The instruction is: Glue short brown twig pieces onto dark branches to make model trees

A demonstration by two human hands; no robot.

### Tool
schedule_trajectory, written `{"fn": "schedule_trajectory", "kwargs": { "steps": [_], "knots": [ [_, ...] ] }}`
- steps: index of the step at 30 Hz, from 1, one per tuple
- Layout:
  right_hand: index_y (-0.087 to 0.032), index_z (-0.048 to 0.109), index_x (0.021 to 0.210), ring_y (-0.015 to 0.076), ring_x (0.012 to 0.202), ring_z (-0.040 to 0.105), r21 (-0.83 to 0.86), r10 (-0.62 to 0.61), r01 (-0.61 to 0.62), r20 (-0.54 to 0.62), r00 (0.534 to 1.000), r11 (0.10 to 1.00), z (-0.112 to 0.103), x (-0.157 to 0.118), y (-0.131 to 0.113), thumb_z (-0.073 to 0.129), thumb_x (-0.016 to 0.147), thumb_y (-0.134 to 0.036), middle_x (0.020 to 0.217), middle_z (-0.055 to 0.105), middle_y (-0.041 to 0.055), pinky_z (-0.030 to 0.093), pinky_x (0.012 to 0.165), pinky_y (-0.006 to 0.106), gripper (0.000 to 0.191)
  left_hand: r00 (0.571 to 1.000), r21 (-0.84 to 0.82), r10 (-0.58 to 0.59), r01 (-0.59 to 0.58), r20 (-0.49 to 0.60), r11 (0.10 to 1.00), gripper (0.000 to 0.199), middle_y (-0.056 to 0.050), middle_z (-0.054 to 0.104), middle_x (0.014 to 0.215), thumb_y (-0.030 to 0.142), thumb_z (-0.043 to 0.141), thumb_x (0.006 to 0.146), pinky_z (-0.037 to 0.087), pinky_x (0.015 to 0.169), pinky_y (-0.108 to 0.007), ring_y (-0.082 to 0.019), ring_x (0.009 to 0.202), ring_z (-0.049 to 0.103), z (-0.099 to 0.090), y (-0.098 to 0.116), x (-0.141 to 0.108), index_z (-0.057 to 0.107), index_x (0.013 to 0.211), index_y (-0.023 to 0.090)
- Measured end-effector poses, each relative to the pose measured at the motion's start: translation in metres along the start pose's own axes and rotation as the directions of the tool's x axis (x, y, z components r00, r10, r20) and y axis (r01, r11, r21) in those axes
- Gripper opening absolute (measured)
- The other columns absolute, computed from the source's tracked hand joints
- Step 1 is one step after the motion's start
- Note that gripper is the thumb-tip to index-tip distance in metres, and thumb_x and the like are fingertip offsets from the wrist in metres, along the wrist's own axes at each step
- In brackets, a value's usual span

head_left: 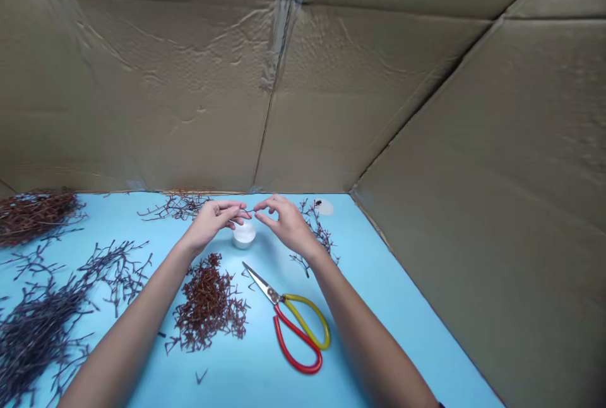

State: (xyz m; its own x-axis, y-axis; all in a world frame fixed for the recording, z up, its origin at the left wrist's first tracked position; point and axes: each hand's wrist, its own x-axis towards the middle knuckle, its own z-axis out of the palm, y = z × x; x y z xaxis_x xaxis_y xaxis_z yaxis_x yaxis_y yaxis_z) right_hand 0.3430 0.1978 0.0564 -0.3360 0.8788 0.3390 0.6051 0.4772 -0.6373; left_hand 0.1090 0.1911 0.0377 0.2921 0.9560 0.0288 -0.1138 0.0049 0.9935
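1. On the flat pale-blue desk point(350, 231), a small round white container point(243, 237) stood below the left hand point(218, 215) and the right hand point(286, 222), a thin dark twig point(250, 211) between them.
2. Nearer the person lay a pile of short reddish-brown forked pieces point(208, 300), left of metal scissors with red and yellow handles point(274, 297).
3. Dark branching twigs point(38, 326) lay far left; behind them, a tangled reddish-brown heap point(38, 212).
4. Another reddish-brown twig cluster point(180, 206) lay near the back edge.
5. Right of the container lay a dark branched spray point(319, 228).
6. Brown cardboard walls point(180, 92) stood behind and right.
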Motion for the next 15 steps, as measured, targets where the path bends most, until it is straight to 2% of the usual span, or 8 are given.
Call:
{"fn": "schedule_trajectory", "kwargs": {
  "steps": [4,8,11,15],
  "knots": [
    [-0.024,0.077,0.096,0.0238,0.096,0.072,-0.006,0.003,-0.002,0.062,0.998,1.000,-0.003,0.000,0.005,0.068,0.102,-0.028,0.099,0.080,0.0044,0.054,0.090,0.040,0.012,1.000,0.084,0.016,-0.015,-0.009,0.996,0.052,-0.022,0.085,0.107,0.054,0.079,0.090,0.061,0.077,-0.038,-0.024,0.082,0.078,-0.001,-0.007,0.006,0.081,0.117,0.010],
    [-0.025,0.078,0.097,0.0212,0.085,0.076,0.033,0.036,-0.040,0.105,0.994,0.999,-0.004,-0.001,0.004,0.068,0.102,-0.024,0.092,0.083,0.0014,0.055,0.080,0.035,0.011,0.994,0.250,0.078,-0.057,-0.071,0.967,0.035,-0.018,0.085,0.095,0.044,0.076,0.092,0.060,0.074,-0.038,-0.024,0.075,0.075,-0.006,-0.013,0.009,0.083,0.104,0.012],
    [-0.026,0.079,0.094,0.0212,0.085,0.078,0.055,0.050,-0.057,0.122,0.991,0.997,-0.005,-0.002,0.004,0.072,0.097,-0.020,0.090,0.084,0.0004,0.056,0.082,0.035,0.010,0.989,0.409,0.127,-0.085,-0.077,0.909,0.021,-0.012,0.084,0.087,0.035,0.075,0.093,0.056,0.074,-0.038,-0.025,0.076,0.074,-0.009,-0.015,0.008,0.083,0.094,0.016],
    [-0.026,0.080,0.091,0.0205,0.083,0.078,-0.008,0.096,-0.097,0.189,0.977,0.995,-0.005,-0.003,0.001,0.074,0.095,-0.018,0.087,0.083,-0.0005,0.055,0.080,0.033,0.011,0.982,0.578,0.187,-0.144,-0.016,0.804,0.010,-0.007,0.085,0.094,0.025,0.074,0.094,0.053,0.085,-0.039,-0.026,0.089,0.076,-0.012,-0.017,0.007,0.083,0.089,0.022]
  ]
}}
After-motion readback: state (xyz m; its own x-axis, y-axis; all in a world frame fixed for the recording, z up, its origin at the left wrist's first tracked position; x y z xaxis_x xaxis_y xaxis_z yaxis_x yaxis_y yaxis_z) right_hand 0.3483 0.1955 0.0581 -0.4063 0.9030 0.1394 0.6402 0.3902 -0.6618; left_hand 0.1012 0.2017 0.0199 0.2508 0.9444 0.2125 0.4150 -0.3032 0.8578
